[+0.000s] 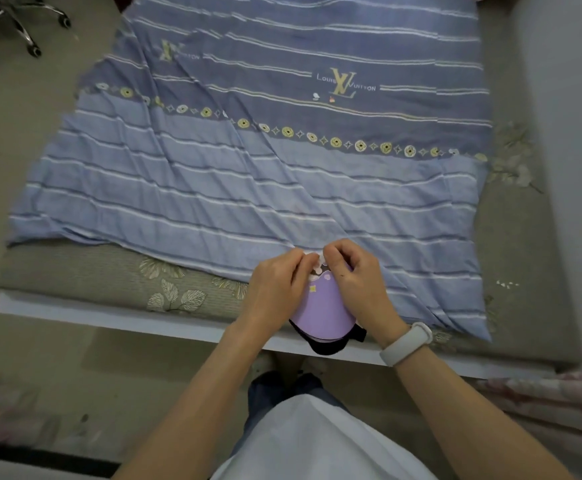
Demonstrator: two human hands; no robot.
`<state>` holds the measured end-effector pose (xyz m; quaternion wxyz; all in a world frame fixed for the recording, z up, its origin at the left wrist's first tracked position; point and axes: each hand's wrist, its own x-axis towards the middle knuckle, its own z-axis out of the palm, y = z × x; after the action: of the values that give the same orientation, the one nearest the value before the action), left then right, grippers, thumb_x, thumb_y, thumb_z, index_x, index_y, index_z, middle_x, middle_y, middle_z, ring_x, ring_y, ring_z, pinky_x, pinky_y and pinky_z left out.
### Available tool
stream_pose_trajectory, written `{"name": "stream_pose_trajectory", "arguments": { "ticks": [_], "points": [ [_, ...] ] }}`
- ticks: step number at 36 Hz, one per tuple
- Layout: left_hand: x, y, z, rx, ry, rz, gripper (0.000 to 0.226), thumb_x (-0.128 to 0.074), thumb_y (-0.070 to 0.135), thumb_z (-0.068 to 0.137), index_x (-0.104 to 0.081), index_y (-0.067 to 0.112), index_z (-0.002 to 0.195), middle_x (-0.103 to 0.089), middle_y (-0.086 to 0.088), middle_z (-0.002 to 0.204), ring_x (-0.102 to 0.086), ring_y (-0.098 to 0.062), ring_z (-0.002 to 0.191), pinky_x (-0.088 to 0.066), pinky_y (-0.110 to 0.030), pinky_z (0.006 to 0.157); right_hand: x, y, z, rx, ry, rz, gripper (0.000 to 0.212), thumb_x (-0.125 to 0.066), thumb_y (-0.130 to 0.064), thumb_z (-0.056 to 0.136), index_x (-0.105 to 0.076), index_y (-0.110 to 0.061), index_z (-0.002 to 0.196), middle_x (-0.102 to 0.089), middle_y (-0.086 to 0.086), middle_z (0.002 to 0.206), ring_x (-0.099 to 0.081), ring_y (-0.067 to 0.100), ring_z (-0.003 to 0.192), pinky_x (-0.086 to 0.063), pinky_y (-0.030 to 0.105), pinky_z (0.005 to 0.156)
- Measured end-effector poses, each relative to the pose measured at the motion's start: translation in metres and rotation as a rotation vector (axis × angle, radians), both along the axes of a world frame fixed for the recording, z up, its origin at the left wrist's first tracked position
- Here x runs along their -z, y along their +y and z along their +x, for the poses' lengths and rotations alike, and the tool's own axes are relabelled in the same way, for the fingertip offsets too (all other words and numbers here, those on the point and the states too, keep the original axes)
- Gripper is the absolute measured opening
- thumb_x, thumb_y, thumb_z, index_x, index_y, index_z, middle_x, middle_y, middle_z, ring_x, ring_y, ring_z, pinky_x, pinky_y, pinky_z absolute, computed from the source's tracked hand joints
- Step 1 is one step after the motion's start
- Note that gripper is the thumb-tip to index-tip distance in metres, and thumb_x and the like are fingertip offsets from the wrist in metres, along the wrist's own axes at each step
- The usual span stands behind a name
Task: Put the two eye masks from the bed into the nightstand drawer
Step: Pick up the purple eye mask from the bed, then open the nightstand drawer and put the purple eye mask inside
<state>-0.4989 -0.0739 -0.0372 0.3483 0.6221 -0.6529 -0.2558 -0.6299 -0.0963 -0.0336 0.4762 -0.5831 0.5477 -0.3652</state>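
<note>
A purple eye mask (320,308) with a small cartoon print lies at the near edge of the bed. A dark eye mask (327,345) sits under it, only its black rim and strap showing. My left hand (277,287) and my right hand (357,278) both pinch the far end of the purple eye mask, one on each side. A white band is on my right wrist. The nightstand drawer is not in view.
A blue striped sheet (248,168) covers a grey flowered mattress (109,275) on a white bed frame (144,318). An office chair base (19,26) stands at the far left on the floor. Patterned fabric (552,407) lies at the near right.
</note>
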Motion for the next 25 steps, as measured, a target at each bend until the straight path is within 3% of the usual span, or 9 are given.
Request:
{"name": "stream_pose_trajectory", "arguments": {
  "ticks": [3,5,10,13,16,20,23,25],
  "points": [
    [0.0,-0.002,0.011,-0.033,0.124,0.187,0.034,-0.058,0.029,0.086,-0.057,0.004,0.063,-0.05,-0.007,0.049,-0.04,-0.013,0.046,-0.031,-0.021,0.048,0.004,-0.007,0.0,0.091,0.013,0.013,0.03,-0.052,-0.013,0.091,-0.054,-0.027,0.065,-0.056,-0.013,0.062,-0.05,-0.007,0.057,-0.039,0.009,0.058],
    [0.002,0.002,0.018,-0.079,0.179,0.302,0.04,-0.058,0.033,0.086,-0.05,0.005,0.058,-0.044,-0.002,0.044,-0.044,-0.01,0.037,-0.034,-0.021,0.046,0.008,-0.015,0.001,0.155,0.027,0.018,0.023,-0.053,-0.011,0.09,-0.058,-0.019,0.069,-0.057,-0.013,0.064,-0.051,-0.01,0.057,-0.038,0.009,0.058],
    [0.009,0.016,0.036,-0.234,0.243,0.301,0.035,-0.055,0.026,0.088,-0.05,0.007,0.059,-0.044,-0.002,0.044,-0.045,-0.007,0.037,-0.033,-0.013,0.043,0.017,-0.024,0.022,-0.018,0.072,0.017,0.019,-0.054,-0.011,0.089,-0.061,-0.019,0.074,-0.059,-0.017,0.07,-0.054,-0.013,0.063,-0.039,0.004,0.06],
    [0.013,0.028,0.064,-0.392,0.325,0.313,0.036,-0.052,0.029,0.089,-0.05,0.013,0.056,-0.046,0.005,0.039,-0.042,-0.005,0.036,-0.032,-0.012,0.04,0.018,-0.028,0.041,-0.176,-0.059,0.282,0.008,-0.059,-0.025,0.088,-0.062,-0.031,0.083,-0.067,-0.009,0.082,-0.062,-0.003,0.068,-0.048,0.012,0.061],
    [0.017,0.041,0.104,-0.58,0.434,0.305,0.036,-0.049,0.033,0.09,-0.053,0.011,0.062,-0.046,0.007,0.034,-0.04,-0.004,0.033,-0.033,-0.012,0.037,0.021,-0.024,0.066,-0.406,-0.151,0.597,0.011,-0.061,-0.03,0.085,-0.063,-0.022,0.093,-0.067,0.0,0.086,-0.065,0.008,0.071,-0.056,0.022,0.064],
    [0.018,0.057,0.154,-0.632,0.518,0.316,0.032,-0.047,0.034,0.092,-0.06,0.01,0.074,-0.053,0.004,0.036,-0.045,-0.007,0.033,-0.039,-0.017,0.036,0.018,-0.011,0.125,-0.39,-0.102,0.556,0.014,-0.058,-0.019,0.088,-0.062,-0.012,0.1,-0.069,0.002,0.083,-0.07,0.018,0.07,-0.057,0.032,0.071],
    [0.018,0.076,0.198,-0.623,0.563,0.333,0.026,-0.047,0.036,0.092,-0.065,0.02,0.08,-0.062,0.003,0.049,-0.056,-0.01,0.041,-0.043,-0.016,0.041,0.018,0.002,0.179,-0.346,-0.063,0.444,0.007,-0.053,-0.011,0.091,-0.058,-0.009,0.095,-0.064,0.007,0.073,-0.065,0.013,0.052,-0.056,0.026,0.055],
    [0.017,0.093,0.238,-0.603,0.621,0.382,0.02,-0.051,0.031,0.091,-0.068,0.021,0.085,-0.067,0.005,0.059,-0.064,-0.011,0.051,-0.047,-0.015,0.047,0.02,0.014,0.221,-0.356,-0.02,0.391,0.006,-0.052,-0.01,0.091,-0.057,-0.008,0.094,-0.061,0.006,0.067,-0.061,0.012,0.048,-0.054,0.032,0.059]
  ]
}}
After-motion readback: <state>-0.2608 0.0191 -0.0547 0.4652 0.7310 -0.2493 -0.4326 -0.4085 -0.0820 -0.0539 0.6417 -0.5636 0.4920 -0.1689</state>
